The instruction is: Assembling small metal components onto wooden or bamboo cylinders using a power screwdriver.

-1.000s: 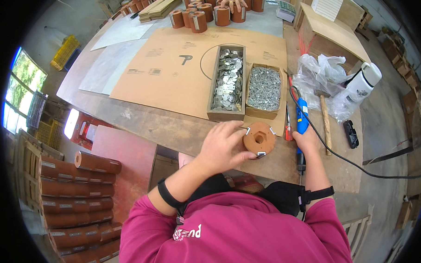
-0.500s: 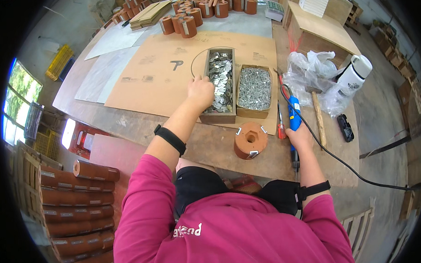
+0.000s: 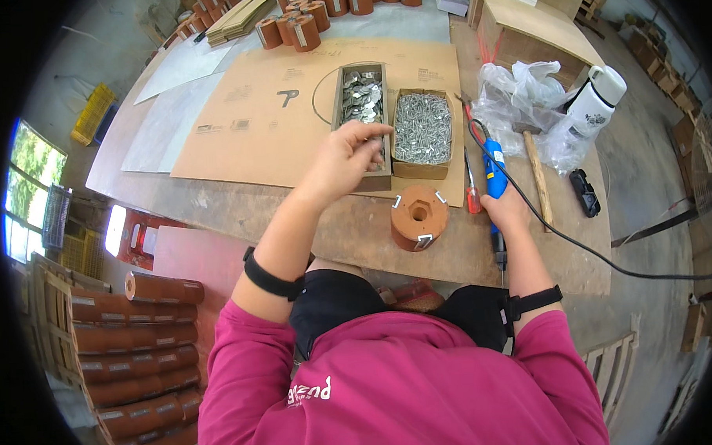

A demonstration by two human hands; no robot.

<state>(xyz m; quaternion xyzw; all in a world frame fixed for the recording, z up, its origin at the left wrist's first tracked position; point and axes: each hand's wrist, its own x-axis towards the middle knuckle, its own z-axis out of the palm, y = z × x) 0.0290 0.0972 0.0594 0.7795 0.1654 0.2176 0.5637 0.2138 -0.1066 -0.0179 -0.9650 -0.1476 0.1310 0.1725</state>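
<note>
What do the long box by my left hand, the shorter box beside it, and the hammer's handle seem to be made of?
Long box: probably wood, dull gray-brown, judging by its thick, straight walls. Shorter box: likely cardboard, matte brown, with thin walls. Hammer handle: looks like bare wood, pale and uneven in tone.

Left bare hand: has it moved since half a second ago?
Yes, the left hand has moved right, across the narrow brown wooden box of flat metal pieces.
</note>
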